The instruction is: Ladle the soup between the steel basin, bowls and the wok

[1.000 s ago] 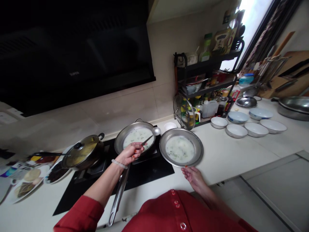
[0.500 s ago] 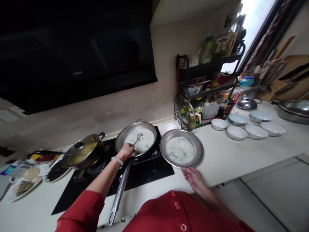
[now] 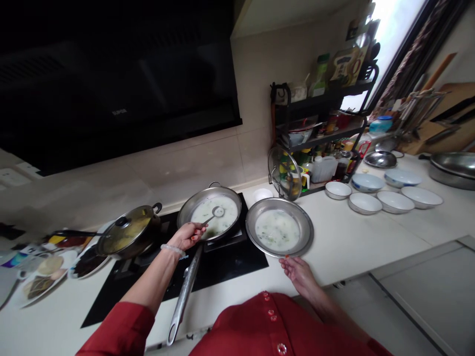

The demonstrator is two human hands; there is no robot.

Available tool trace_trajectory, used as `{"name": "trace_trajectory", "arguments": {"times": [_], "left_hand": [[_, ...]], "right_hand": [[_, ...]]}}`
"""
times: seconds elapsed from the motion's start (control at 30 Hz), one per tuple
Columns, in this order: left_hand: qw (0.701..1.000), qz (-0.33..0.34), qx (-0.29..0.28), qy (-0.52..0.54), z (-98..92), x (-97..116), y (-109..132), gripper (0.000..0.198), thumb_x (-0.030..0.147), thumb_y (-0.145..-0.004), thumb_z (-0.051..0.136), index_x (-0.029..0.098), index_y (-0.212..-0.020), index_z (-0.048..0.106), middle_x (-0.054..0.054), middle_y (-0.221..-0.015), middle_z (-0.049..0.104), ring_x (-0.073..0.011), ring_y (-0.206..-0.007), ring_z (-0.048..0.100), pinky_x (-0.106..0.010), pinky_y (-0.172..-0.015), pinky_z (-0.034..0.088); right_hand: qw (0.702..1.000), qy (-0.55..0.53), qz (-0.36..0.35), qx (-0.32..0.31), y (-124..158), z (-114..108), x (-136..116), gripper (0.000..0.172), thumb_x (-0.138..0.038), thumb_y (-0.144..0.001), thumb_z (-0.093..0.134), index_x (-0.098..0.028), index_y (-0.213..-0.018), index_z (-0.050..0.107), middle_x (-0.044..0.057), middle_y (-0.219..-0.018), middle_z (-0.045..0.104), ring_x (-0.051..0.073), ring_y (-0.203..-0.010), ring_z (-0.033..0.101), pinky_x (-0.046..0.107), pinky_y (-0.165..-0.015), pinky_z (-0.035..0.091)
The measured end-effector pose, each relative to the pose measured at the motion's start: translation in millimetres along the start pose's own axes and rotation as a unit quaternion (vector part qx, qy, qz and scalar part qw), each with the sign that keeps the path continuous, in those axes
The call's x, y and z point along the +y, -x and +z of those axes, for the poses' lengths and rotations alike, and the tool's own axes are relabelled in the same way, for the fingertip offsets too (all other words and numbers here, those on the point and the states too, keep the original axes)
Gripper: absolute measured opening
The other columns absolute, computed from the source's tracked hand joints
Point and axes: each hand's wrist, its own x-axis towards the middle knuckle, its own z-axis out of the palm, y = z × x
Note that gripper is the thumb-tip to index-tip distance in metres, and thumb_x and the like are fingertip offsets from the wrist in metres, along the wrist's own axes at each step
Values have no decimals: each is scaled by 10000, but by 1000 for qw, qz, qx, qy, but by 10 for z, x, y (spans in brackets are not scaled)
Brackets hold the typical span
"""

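My left hand [image 3: 188, 235] is closed around the handle of a metal spoon [image 3: 218, 211]. The spoon's bowl is in the milky white soup with green bits [image 3: 208, 210] inside a steel wok [image 3: 183, 210] on the stove. To the right, a wide steel basin [image 3: 306, 225] holds similar white soup [image 3: 276, 232] and overlaps the stove's right edge. My right hand [image 3: 296, 269] pinches the near rim of this basin. The wok's long metal handle [image 3: 183, 299] points toward me, beneath my left forearm.
A lidded pot [image 3: 128, 232] stands on the left burner, beside plates of food [image 3: 46, 277]. Several white bowls [image 3: 395, 201] sit on the right counter. A glass lid [image 3: 284, 173] leans on the black spice rack [image 3: 322, 101]. Above hangs a black range hood [image 3: 118, 89].
My left hand has shifted left and turned, and the spoon's bowl now lies a little lower and further right in the wok. My right hand stays at the basin's rim.
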Motion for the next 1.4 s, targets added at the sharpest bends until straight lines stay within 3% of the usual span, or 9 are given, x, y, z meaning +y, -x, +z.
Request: {"name": "trace_trajectory", "arguments": {"times": [0.37, 0.93, 1.23, 1.4], "left_hand": [[993, -60, -33, 94, -77, 40, 96, 233, -30, -839, 371, 65, -990, 520, 26, -622, 456, 9, -312, 263, -98, -249, 178], [990, -68, -66, 108, 163, 91, 368, 299, -47, -815, 362, 65, -1049, 510, 18, -638, 451, -2, -321, 293, -109, -249, 187], [991, -41, -112, 56, 520, 119, 610, 297, -61, -784, 403, 34, -1023, 552, 24, -609, 447, 5, -335, 290, -93, -259, 187], [986, -38, -157, -41, 814, -59, 514, 204, -27, -753, 473, 48, -899, 595, 4, -616, 487, 11, -355, 261, -103, -291, 158]], "right_hand": [[1000, -8, 3, 2, 9, 3, -8, 228, -226, -533, 798, -207, -617, 587, 49, -673, 705, 151, -598, 612, 254, -540, 437], [1000, 2, -1, -3, 10, 14, -10, 199, -227, -547, 776, -209, -626, 594, 38, -672, 698, 147, -591, 609, 253, -532, 432], [1000, -1, 3, -3, 19, 17, -13, 209, -230, -538, 780, -216, -622, 590, 34, -671, 703, 145, -588, 606, 252, -537, 437], [1000, 5, -2, -6, 20, 16, -15, 215, -268, -542, 774, -215, -625, 583, 30, -668, 697, 154, -598, 612, 257, -541, 433]]}}
